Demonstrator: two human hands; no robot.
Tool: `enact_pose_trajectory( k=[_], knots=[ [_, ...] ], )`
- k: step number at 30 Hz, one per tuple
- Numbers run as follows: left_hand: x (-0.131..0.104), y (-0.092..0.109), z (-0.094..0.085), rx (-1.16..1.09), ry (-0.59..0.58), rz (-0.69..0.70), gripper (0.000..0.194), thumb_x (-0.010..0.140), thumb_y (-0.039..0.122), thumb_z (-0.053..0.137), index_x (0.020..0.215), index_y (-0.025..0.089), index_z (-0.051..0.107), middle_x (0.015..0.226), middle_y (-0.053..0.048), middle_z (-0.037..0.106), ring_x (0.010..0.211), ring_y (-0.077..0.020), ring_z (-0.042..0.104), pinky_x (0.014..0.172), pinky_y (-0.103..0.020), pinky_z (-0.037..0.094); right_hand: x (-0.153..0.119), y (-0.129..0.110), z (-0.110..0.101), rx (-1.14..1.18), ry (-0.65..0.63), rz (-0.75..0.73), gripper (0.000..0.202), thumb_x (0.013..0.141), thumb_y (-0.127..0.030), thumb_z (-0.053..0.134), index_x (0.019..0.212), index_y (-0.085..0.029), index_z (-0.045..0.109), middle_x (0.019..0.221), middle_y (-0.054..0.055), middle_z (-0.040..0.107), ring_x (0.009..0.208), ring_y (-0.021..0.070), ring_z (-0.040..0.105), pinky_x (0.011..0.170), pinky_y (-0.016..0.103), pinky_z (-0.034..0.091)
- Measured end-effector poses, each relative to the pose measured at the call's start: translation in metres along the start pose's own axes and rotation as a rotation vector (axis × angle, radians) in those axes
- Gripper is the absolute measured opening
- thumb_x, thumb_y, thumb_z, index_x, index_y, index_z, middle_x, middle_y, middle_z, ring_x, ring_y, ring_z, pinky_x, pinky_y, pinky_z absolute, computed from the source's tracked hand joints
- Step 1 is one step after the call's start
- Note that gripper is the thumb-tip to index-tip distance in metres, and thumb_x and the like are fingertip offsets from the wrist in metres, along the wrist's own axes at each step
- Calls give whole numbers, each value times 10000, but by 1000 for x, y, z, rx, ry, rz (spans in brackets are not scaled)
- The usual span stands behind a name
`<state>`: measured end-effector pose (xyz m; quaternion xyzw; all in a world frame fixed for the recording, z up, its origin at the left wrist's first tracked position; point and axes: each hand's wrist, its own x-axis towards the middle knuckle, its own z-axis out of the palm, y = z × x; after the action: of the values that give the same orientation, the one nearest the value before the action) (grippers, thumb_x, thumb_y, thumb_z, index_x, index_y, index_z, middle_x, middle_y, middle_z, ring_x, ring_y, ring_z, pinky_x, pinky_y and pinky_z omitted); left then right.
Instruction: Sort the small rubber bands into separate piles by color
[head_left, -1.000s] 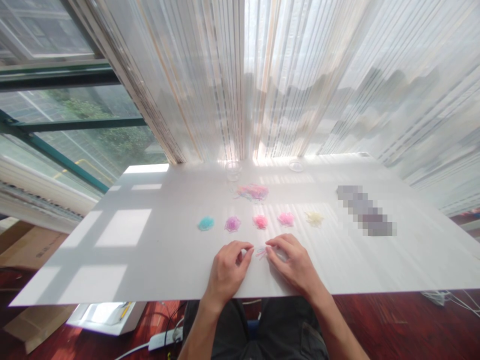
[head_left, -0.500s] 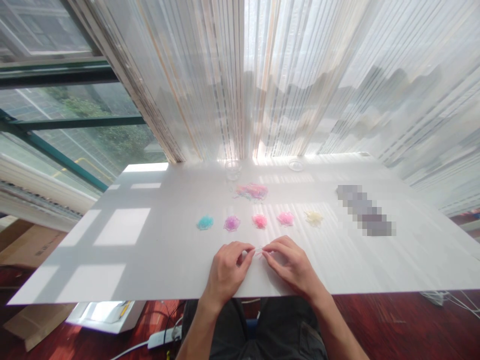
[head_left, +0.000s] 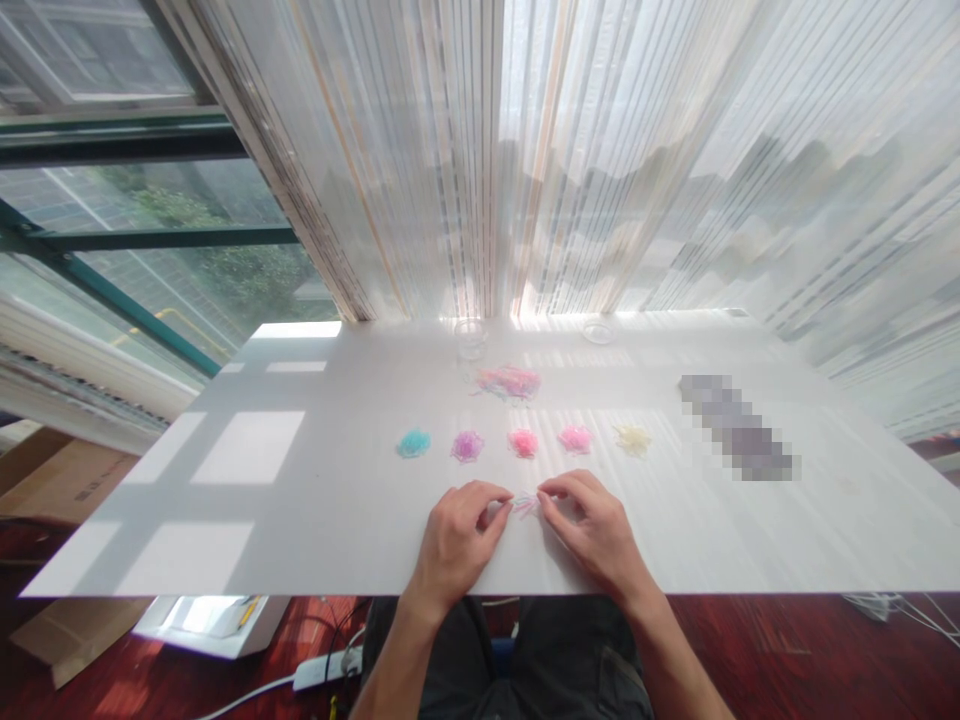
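Note:
Near the front edge of the white table, a few thin pink and pale strands (head_left: 525,504) lie between my two hands. My left hand (head_left: 466,530) is pinched at their left side, and my right hand (head_left: 589,520) is pinched at their right side; what sits in either fingertip is too small to name. Beyond the hands runs a row of small piles: teal (head_left: 413,444), purple (head_left: 467,446), red-pink (head_left: 523,443), pink (head_left: 575,439) and pale yellow (head_left: 633,439). A larger mixed-colour heap (head_left: 510,381) lies behind the row.
A clear round container (head_left: 472,340) and a clear lid (head_left: 598,331) stand at the back of the table (head_left: 360,520). A blurred-out object (head_left: 739,428) lies on the right. Striped curtains hang behind. A power strip (head_left: 319,672) is on the floor.
My hands have moved slightly apart, showing more of the strands between them. The view has shifted a little, so the piles appear slightly farther right.

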<state>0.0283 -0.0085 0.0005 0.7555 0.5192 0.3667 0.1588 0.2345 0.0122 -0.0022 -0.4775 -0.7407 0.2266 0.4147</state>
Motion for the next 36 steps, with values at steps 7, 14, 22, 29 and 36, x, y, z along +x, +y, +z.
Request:
enact_pose_trajectory(
  k=[7, 14, 22, 29, 36],
  knots=[
    [0, -1, 1, 7, 0, -11, 65, 958, 202, 645, 993, 217, 697, 852, 0, 746, 624, -144, 612, 704, -309, 496, 0, 0, 0, 9, -13, -34, 86, 964, -241, 629, 934, -235, 709, 871, 51, 696, 812, 206, 671, 729, 319, 577],
    [-1, -1, 1, 0, -1, -6, 98, 971, 230, 639, 1041, 219, 707, 904, -10, 763, 634, -143, 624, 717, -311, 509, -1, 0, 0, 50, -57, -96, 99, 974, -216, 619, 955, -240, 713, 861, 43, 684, 816, 199, 671, 735, 317, 575],
    [0, 0, -1, -21, -32, -11, 135, 1016, 266, 590, 986, 221, 713, 919, -27, 770, 675, -156, 645, 746, -320, 502, -2, 3, 2, 71, -69, -115, 108, 978, -222, 611, 961, -243, 716, 889, 54, 698, 829, 204, 677, 736, 326, 581],
    [0, 3, -2, -21, -12, -2, 132, 1012, 271, 603, 960, 223, 715, 885, -15, 766, 672, -152, 642, 733, -313, 487, -2, 1, 2, 53, -70, -94, 92, 957, -195, 623, 934, -237, 702, 855, 36, 677, 805, 194, 662, 729, 310, 564],
    [1, 3, -2, -31, -3, 6, 122, 1005, 263, 615, 948, 221, 715, 858, -5, 758, 667, -151, 627, 720, -307, 480, -3, 3, 2, 49, -85, -85, 98, 965, -201, 612, 930, -236, 697, 867, 36, 671, 818, 193, 660, 737, 308, 556]
  ],
)
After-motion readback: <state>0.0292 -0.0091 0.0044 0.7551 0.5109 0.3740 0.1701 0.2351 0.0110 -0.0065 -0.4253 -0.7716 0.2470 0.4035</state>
